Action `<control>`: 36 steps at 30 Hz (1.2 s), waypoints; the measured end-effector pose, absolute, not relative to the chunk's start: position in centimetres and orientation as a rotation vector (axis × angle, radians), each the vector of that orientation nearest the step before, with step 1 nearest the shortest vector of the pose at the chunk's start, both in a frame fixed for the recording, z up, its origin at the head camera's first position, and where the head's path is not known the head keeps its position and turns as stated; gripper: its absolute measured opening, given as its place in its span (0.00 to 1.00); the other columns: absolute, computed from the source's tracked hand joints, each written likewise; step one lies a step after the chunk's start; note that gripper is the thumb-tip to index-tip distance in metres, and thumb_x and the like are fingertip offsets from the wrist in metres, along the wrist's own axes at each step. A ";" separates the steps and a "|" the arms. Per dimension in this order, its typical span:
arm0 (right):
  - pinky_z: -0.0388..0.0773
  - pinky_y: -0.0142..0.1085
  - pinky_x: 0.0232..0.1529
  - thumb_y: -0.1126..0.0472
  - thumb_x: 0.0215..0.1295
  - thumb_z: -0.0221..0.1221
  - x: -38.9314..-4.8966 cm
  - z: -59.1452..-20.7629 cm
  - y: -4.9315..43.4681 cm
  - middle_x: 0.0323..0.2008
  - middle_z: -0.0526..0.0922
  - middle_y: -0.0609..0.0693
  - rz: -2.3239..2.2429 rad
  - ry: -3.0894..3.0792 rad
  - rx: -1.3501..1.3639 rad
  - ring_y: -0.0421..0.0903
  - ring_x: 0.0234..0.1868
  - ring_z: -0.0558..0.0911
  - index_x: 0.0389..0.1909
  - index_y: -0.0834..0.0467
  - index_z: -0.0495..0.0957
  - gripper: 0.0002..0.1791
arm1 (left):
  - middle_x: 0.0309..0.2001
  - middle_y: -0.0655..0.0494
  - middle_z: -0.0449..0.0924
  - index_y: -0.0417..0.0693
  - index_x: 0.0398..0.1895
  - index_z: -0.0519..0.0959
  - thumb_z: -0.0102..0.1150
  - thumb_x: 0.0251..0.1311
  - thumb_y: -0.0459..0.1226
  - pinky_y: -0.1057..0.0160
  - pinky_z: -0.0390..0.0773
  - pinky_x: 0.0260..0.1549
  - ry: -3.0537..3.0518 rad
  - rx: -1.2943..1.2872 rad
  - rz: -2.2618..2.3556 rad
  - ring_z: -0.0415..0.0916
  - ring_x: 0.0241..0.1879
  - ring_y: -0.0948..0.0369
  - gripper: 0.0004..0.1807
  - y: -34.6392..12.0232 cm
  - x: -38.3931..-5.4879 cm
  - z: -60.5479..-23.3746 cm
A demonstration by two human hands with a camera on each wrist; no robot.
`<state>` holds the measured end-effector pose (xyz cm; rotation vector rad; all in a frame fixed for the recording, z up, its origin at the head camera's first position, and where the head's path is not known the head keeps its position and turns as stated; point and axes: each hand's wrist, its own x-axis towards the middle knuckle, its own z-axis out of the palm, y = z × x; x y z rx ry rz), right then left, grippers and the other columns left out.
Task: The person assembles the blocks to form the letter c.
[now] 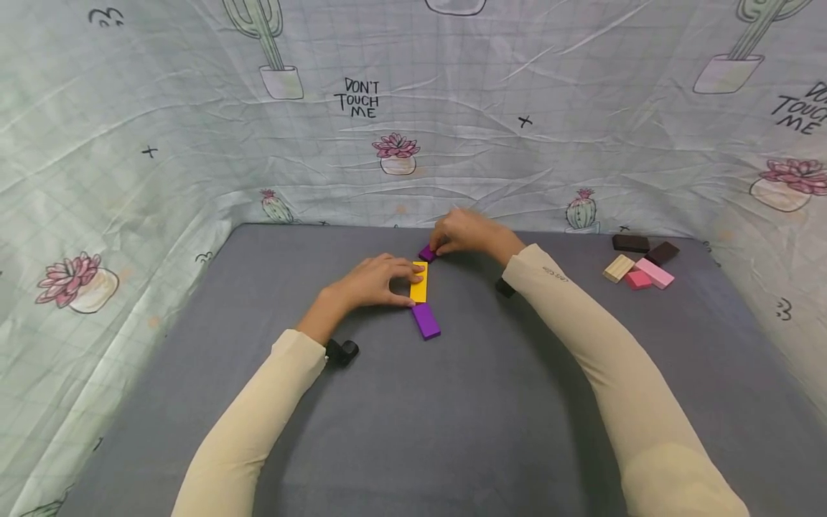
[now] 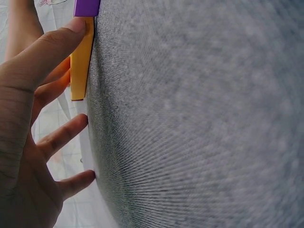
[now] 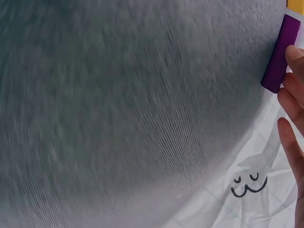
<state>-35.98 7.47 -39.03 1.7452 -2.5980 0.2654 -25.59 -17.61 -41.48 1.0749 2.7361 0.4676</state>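
Observation:
A yellow block (image 1: 419,289) lies flat on the grey cloth, and my left hand (image 1: 377,281) holds it between thumb and fingers. In the left wrist view the thumb presses the yellow block (image 2: 81,71) near its end by a purple block (image 2: 87,7). That near purple block (image 1: 426,322) extends at a slant from the yellow one toward me. Beyond the far end, my right hand (image 1: 470,233) pinches another purple block (image 1: 425,253). The right wrist view has this purple block (image 3: 280,57) under the fingertips, a narrow gap from the yellow corner (image 3: 295,5).
At the far right of the grey table (image 1: 491,424) sits a loose group: dark brown blocks (image 1: 630,243), a wood-coloured block (image 1: 619,268), a red block (image 1: 638,280) and a pink block (image 1: 655,273). A printed cloth (image 1: 452,86) hangs behind and at both sides.

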 end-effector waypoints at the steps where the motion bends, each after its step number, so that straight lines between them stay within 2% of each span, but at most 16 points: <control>1: 0.83 0.41 0.41 0.60 0.63 0.71 -36.0 -39.1 7.5 0.36 0.89 0.49 0.274 -2.605 1.733 0.46 0.36 0.86 0.38 0.56 0.90 0.05 | 0.69 0.63 0.73 0.58 0.62 0.82 0.71 0.59 0.55 0.40 0.65 0.63 2.732 1.072 0.471 0.67 0.66 0.50 0.29 -17.6 -25.6 -41.5; 8: 0.83 0.40 0.45 0.61 0.64 0.70 -35.6 -39.4 7.4 0.38 0.89 0.50 0.315 -2.598 1.732 0.46 0.40 0.86 0.41 0.57 0.90 0.07 | 0.69 0.63 0.73 0.58 0.62 0.83 0.71 0.58 0.56 0.41 0.66 0.63 2.731 1.088 0.463 0.67 0.66 0.51 0.29 -17.5 -25.8 -41.6; 15: 0.81 0.44 0.52 0.65 0.64 0.69 -35.5 -39.5 7.2 0.45 0.89 0.53 0.339 -2.596 1.734 0.50 0.49 0.86 0.42 0.59 0.89 0.07 | 0.69 0.61 0.74 0.57 0.61 0.83 0.71 0.58 0.56 0.42 0.68 0.62 2.734 1.109 0.463 0.68 0.65 0.50 0.29 -17.4 -25.9 -41.5; 29: 0.83 0.43 0.48 0.66 0.63 0.70 -34.8 -39.6 6.2 0.44 0.90 0.52 0.399 -2.685 1.575 0.49 0.46 0.88 0.42 0.58 0.90 0.08 | 0.70 0.62 0.73 0.58 0.62 0.82 0.70 0.59 0.56 0.41 0.67 0.62 2.724 1.080 0.456 0.67 0.65 0.51 0.29 -17.4 -26.0 -41.5; 36: 0.82 0.42 0.50 0.67 0.64 0.68 -34.2 -39.8 6.0 0.46 0.89 0.53 0.437 -2.749 1.475 0.49 0.48 0.87 0.44 0.58 0.90 0.09 | 0.70 0.62 0.72 0.57 0.63 0.81 0.71 0.59 0.55 0.40 0.66 0.63 2.724 1.077 0.452 0.67 0.66 0.50 0.30 -17.4 -26.0 -41.5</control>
